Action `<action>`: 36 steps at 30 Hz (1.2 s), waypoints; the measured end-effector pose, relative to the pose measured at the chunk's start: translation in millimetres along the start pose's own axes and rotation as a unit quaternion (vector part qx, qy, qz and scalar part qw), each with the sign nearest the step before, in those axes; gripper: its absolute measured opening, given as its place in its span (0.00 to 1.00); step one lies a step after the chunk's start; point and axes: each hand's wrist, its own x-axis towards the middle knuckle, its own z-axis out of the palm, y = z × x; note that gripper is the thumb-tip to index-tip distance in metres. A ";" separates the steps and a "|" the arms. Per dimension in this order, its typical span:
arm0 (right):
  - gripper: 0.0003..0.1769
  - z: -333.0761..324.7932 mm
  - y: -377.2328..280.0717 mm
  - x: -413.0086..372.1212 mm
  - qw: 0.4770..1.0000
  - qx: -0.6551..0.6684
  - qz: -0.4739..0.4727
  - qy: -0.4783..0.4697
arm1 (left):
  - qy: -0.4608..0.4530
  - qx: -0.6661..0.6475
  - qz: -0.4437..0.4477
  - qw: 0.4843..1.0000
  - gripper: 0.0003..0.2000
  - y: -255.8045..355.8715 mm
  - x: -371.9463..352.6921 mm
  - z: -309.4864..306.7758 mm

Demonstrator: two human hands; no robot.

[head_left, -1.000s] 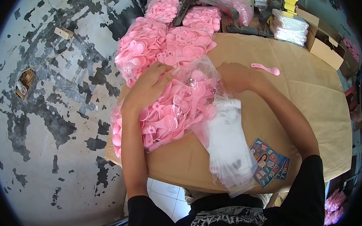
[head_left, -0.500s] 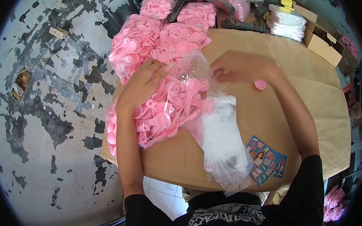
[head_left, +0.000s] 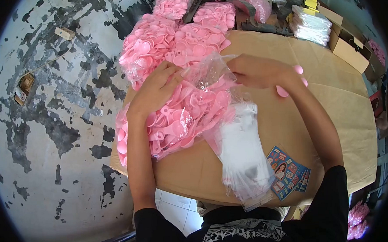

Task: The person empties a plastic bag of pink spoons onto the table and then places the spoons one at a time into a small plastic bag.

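A clear plastic bag [head_left: 209, 70] full of pink plastic spoons [head_left: 176, 126] lies on the left of the table. My left hand [head_left: 159, 87] rests over its far left side, fingers curled on the plastic near the mouth. On the other side of the mouth, my right hand [head_left: 259, 71] pinches the bag's edge; its fingertips are partly hidden. A stack of clear plastic sleeves [head_left: 243, 149] lies just below the bag. Blue printed cards [head_left: 286, 171] sit to the right of the sleeves. Loose pink spoons [head_left: 282, 91] show beside my right wrist.
More filled bags of pink spoons [head_left: 148, 42] are piled at the back left. Brown paper [head_left: 334, 118] covers the table. At the back right stand packed clear plastic bags [head_left: 311, 25] and an open cardboard box [head_left: 350, 51]. A peeling wall [head_left: 50, 141] borders the left.
My right hand has come to the bag's edge and is no longer blurred. The mouth plastic is drawn toward it. More loose spoons show by my right wrist.
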 end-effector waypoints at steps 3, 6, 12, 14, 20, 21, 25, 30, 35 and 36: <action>0.15 -20.7 0.6 -13.2 0.999 -0.019 0.028 0.025 | -0.001 -0.002 -0.002 1.000 0.18 1.3 0.0 -0.3; 0.15 -44.1 30.3 -36.2 0.996 -0.011 0.046 0.080 | 0.004 -0.003 0.004 1.000 0.18 1.2 -0.2 0.4; 0.18 -44.5 53.2 -65.3 0.981 -0.094 0.094 0.143 | 0.003 -0.002 -0.002 1.000 0.18 1.7 -0.3 0.5; 0.20 -45.5 9.0 -45.7 0.986 0.063 0.154 -0.007 | -0.002 0.004 -0.003 1.000 0.18 4.1 0.0 -0.5; 0.24 43.7 1.6 15.2 0.992 0.000 0.063 -0.105 | 0.013 -0.005 0.000 1.000 0.17 6.5 -0.2 0.4; 0.24 56.4 6.6 19.8 0.995 -0.003 0.053 -0.083 | 0.012 -0.007 0.003 1.000 0.17 6.2 -0.5 1.0; 0.24 58.2 21.7 18.8 0.998 0.043 -0.044 -0.033 | 0.002 -0.004 -0.005 1.000 0.17 4.5 -0.1 -0.8; 0.19 19.5 25.1 9.6 0.993 0.054 0.017 -0.105 | 0.004 0.000 -0.001 1.000 0.17 -1.1 -0.2 1.3; 0.15 -46.4 12.7 -35.7 0.970 0.227 0.055 -0.063 | 0.021 0.002 0.007 1.000 0.17 -1.8 -1.1 2.7; 0.14 -52.7 22.4 -42.0 0.971 0.227 0.058 -0.047 | 0.021 0.002 0.007 1.000 0.17 -1.3 -1.2 2.5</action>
